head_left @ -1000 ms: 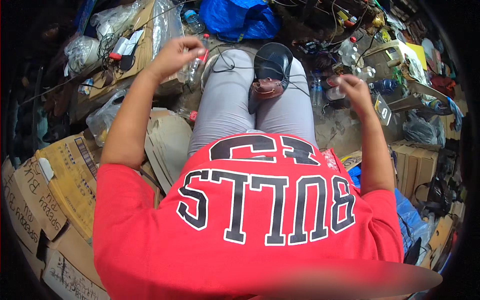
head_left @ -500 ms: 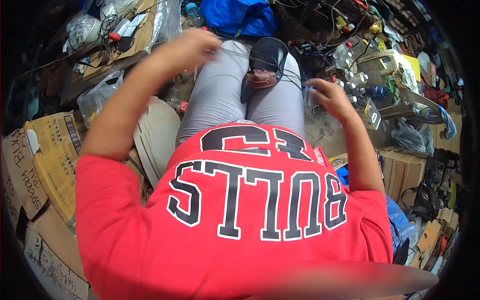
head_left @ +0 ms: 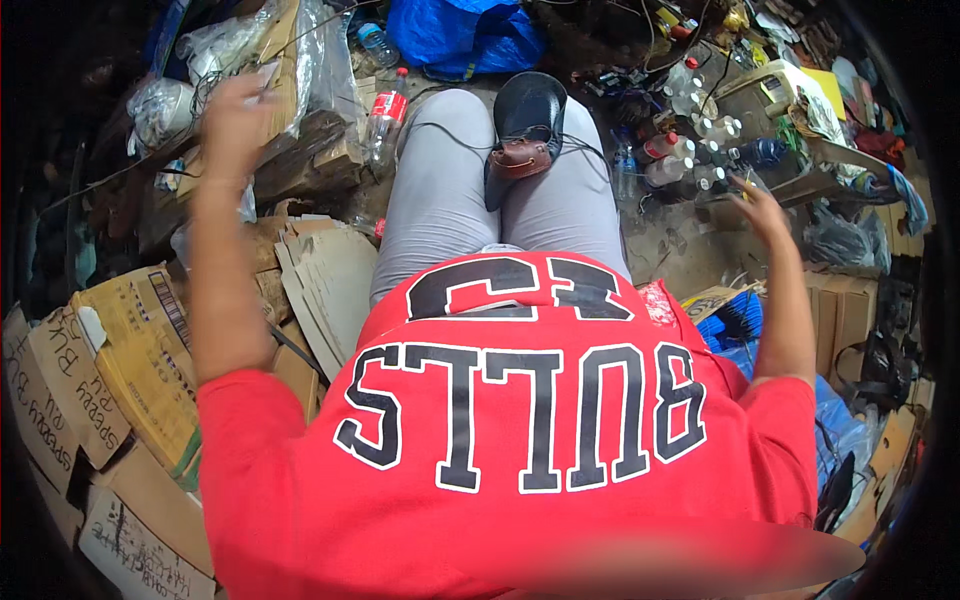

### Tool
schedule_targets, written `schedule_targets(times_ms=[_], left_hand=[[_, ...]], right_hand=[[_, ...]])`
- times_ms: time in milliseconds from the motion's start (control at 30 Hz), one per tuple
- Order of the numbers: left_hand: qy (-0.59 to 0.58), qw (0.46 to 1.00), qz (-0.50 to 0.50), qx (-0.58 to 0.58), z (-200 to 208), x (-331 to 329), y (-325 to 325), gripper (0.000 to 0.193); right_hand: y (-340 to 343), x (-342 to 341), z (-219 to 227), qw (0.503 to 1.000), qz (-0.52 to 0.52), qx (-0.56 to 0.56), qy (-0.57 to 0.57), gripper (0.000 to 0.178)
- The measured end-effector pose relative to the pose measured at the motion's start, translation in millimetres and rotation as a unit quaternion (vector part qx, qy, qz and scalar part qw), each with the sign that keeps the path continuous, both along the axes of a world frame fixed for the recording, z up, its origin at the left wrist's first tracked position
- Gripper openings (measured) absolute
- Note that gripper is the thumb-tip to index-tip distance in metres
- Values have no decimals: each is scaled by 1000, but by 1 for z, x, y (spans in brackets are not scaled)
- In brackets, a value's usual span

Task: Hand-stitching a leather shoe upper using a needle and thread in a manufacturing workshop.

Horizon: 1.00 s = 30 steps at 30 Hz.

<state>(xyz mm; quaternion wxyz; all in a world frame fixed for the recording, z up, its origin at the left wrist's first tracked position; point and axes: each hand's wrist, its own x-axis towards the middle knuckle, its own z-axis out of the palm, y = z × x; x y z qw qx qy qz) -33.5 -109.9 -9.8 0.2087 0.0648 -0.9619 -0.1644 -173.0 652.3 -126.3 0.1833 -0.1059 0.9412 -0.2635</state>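
Observation:
A black and brown leather shoe [head_left: 530, 110] lies between my thighs, its brown end toward me. Thin dark thread [head_left: 445, 126] trails from the shoe's left side over my left thigh. More thread [head_left: 585, 150] crosses my right thigh. Raised out to the left, my left hand [head_left: 236, 125] is smeared by motion near the boards and plastic wrap. My right hand [head_left: 760, 212] is out to the right, by several plastic bottles, its fingers bent and blurred. Whether either hand grips thread cannot be made out. Neither touches the shoe.
A red-labelled bottle [head_left: 386, 118] stands beside my left knee. A blue plastic bag [head_left: 465, 38] lies beyond my knees. Flattened cardboard [head_left: 135, 350] is stacked at the left. Several bottles [head_left: 672, 160] and a wooden piece [head_left: 800, 180] are at the right.
Both hands have moved outward, away from the shoe: the left far to the left, the right further right. The thread now lies looser on my thighs. The shoe remains between my thighs.

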Motion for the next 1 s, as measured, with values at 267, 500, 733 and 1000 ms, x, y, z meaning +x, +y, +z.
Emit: schedule_targets(times_ms=[267,500,733,1000], left_hand=[[-257,909,-282,168,-53,-29,190,32],[-285,878,-213,321,-72,-28,130,22],[-218,897,-26,384,-68,20,10,21],[-40,993,84,76,-67,10,30,25]], right_hand=[[-262,53,11,973,23,-221,-54,20],[-247,55,11,917,-46,-333,-213,18],[-159,28,11,931,-133,-313,-135,21],[-132,5,-4,990,-87,-103,51,25]])
